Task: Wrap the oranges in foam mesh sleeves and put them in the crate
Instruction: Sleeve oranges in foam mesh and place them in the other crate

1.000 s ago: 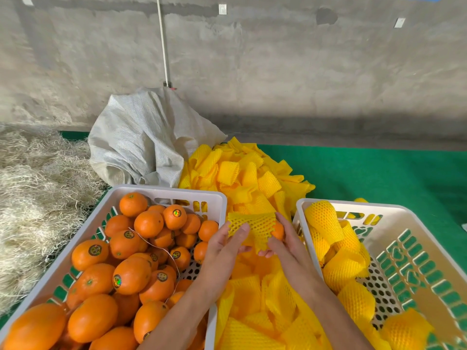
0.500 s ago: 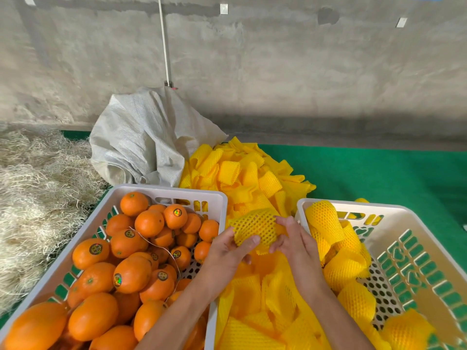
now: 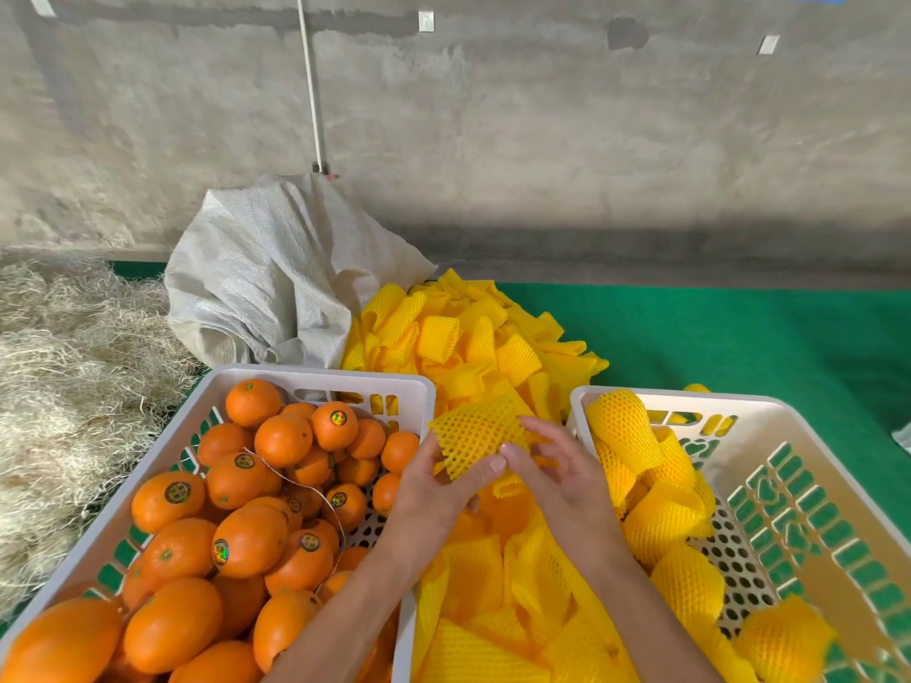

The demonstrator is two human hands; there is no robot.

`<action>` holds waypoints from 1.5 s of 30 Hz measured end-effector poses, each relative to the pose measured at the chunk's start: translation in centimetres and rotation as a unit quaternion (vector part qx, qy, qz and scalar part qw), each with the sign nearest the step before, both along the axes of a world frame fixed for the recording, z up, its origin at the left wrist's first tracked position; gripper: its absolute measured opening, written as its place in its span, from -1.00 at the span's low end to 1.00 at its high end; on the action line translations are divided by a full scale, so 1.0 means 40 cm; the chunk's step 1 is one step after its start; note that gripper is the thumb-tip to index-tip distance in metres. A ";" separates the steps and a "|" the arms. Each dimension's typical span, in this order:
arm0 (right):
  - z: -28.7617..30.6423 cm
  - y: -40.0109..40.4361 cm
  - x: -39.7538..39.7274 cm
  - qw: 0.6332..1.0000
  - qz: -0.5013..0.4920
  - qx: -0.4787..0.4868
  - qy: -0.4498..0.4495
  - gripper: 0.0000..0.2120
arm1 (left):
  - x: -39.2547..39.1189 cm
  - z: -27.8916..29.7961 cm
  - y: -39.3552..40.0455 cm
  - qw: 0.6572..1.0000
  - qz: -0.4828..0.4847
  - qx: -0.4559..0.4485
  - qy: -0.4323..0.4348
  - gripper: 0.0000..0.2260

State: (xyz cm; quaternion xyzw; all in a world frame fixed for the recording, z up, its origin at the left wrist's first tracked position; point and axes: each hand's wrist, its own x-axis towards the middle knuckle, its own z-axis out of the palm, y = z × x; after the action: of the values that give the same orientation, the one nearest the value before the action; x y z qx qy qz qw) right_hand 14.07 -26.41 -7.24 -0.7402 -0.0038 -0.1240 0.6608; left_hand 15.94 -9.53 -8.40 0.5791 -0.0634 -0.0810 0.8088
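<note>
1. Left hand (image 3: pixel 438 485) grips the wrapped orange (image 3: pixel 480 436), thumb curled over the near edge of its sleeve, fingers underneath.
2. Right hand (image 3: pixel 557 465) is at the sleeve's right end, fingers loosely spread and touching the mesh; no clear pinch visible, so I read it as apart.
3. Head view only. Orange sits mid-air between the 2 crates, above the loose sleeve pile (image 3: pixel 473 347), level with the far rims.
4. No peel shows through the mesh, so coverage looks complete; likely step is finishing the wrap, then the drop.
5. To do it well: tug the right end so mesh closes past the fruit, keep the left grip light so the foam is not crushed, then carry right over the rim.
6. Sleeve long axis runs roughly left-right, tilted up toward the far right; open ends point left and right.
7. Right crate (image 3: pixel 739 411) holds several wrapped ones along its left side; bare floor toward its right.
8. Left crate (image 3: pixel 315 379) is full of bare oranges (image 3: pixel 276 438).
</note>
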 end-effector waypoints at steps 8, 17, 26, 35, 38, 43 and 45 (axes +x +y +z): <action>0.001 0.022 -0.005 0.997 -0.005 0.062 -0.035 -0.85 | 0.004 0.008 0.002 0.999 0.023 -0.010 0.035 -0.33; 0.002 0.043 -0.004 0.996 0.001 0.078 0.047 -0.23 | 0.007 0.003 0.016 0.997 0.004 0.040 -0.059 -0.50; 0.034 -0.148 0.006 0.902 -0.358 -0.241 -0.031 -0.19 | 0.067 -0.048 0.145 0.877 0.167 0.448 -0.044 -0.90; -0.019 -0.125 0.012 0.846 -0.295 -0.435 -0.088 -0.75 | 0.045 -0.086 0.148 0.576 -0.278 0.766 0.066 -0.66; -0.029 -0.079 0.011 0.854 -0.167 -0.483 -0.095 -0.77 | 0.040 -0.063 0.151 0.565 -0.318 0.759 0.063 -0.59; -0.082 -0.033 0.014 0.827 0.081 -0.551 0.068 -0.43 | 0.029 -0.021 0.137 0.521 -0.390 0.756 0.068 -0.50; -0.096 -0.032 0.021 0.814 0.120 -0.553 0.135 -0.41 | 0.021 -0.013 0.128 0.506 -0.391 0.767 0.060 -0.54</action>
State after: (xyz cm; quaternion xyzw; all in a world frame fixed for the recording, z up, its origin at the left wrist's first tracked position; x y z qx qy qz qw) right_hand 14.91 -27.71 -11.09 -0.9838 -0.0710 0.0803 0.1439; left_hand 16.77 -4.42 -8.91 0.8833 -0.1477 -0.4406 -0.0626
